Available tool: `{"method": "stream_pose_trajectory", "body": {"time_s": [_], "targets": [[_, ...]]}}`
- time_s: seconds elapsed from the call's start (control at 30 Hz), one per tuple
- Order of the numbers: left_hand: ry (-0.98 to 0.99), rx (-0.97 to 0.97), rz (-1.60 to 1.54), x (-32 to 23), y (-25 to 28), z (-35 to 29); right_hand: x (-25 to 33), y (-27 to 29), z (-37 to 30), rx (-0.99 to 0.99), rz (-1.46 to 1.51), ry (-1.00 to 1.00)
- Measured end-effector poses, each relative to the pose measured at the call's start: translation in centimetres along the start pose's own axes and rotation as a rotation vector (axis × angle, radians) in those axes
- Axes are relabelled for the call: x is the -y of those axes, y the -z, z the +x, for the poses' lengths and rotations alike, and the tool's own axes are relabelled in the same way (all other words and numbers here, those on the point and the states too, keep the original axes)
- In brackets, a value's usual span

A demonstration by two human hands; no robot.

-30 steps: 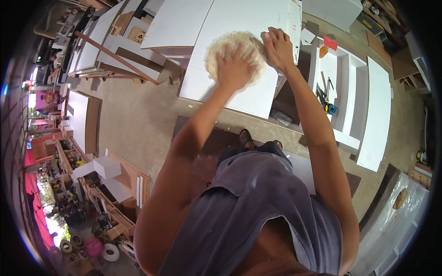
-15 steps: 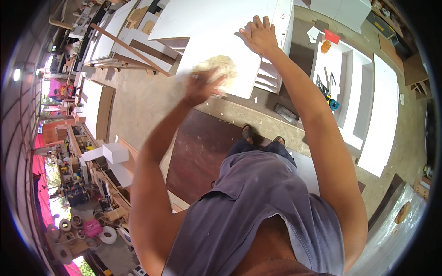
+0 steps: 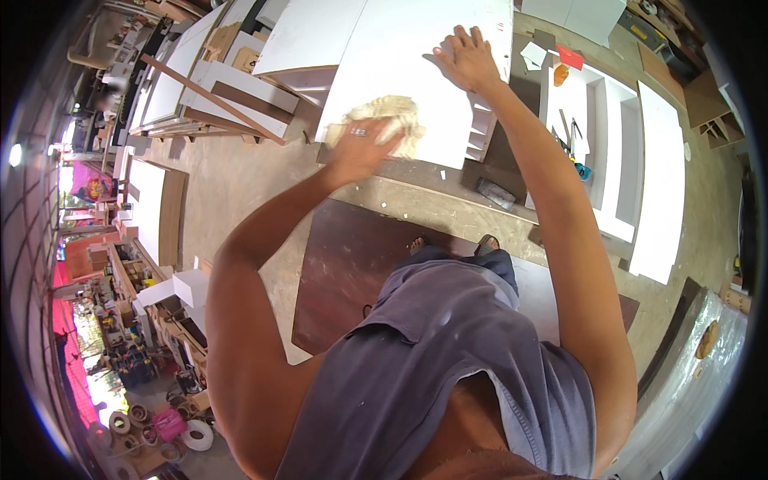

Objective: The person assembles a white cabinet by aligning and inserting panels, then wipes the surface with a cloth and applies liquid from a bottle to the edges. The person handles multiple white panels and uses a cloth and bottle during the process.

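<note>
A white panel (image 3: 400,60) forms the top of a cabinet-like piece in front of me. Over its near left corner, my left hand (image 3: 362,150) presses on a bunched cream rag (image 3: 386,110), with the fingers partly sunk in the cloth. A ring shows on one finger. Farther up, by the panel's right side, my right hand (image 3: 470,64) lies flat with its fingers spread and holds nothing. Open compartments (image 3: 482,128) show under the panel's right edge.
To the right stands a white open frame (image 3: 612,160) with hand tools and a red piece (image 3: 570,56) on it. A dark brown board (image 3: 344,264) lies beneath my feet. Stacked panels (image 3: 232,92) and a cluttered workbench (image 3: 152,296) are to the left.
My left hand and the rag have shifted slightly to the right over the panel, and the hand is less blurred. My right hand stays on the panel. The whole view has tilted a little.
</note>
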State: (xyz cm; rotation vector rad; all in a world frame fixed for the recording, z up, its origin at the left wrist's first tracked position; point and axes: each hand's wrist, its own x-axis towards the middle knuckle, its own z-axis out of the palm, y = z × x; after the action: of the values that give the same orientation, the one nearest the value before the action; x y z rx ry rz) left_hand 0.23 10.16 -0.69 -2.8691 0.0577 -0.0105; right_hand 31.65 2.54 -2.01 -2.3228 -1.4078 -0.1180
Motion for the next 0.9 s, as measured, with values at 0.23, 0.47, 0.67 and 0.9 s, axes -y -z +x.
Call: {"method": "stream_pose_trajectory", "body": {"time_s": [0.23,0.47,0.67,0.9], "targets": [[-0.05,-0.068,-0.179,-3.5,-0.3,2.8,-0.5,0.4,0.5,0.138,-0.179,0.041],[0.749,-0.11,-0.227,17.5,-2.4,-15.8,-0.9,-0.3,1.5,0.17,-0.136,0.036],[0.264,0.033,-0.471,3.6,1.1,-2.5,-2.3,-0.5,1.2,0.053,-0.141,0.18],[0.775,-0.121,-0.232,8.2,-1.2,11.1,0.8,0.2,1.5,0.058,0.131,0.101]]}}
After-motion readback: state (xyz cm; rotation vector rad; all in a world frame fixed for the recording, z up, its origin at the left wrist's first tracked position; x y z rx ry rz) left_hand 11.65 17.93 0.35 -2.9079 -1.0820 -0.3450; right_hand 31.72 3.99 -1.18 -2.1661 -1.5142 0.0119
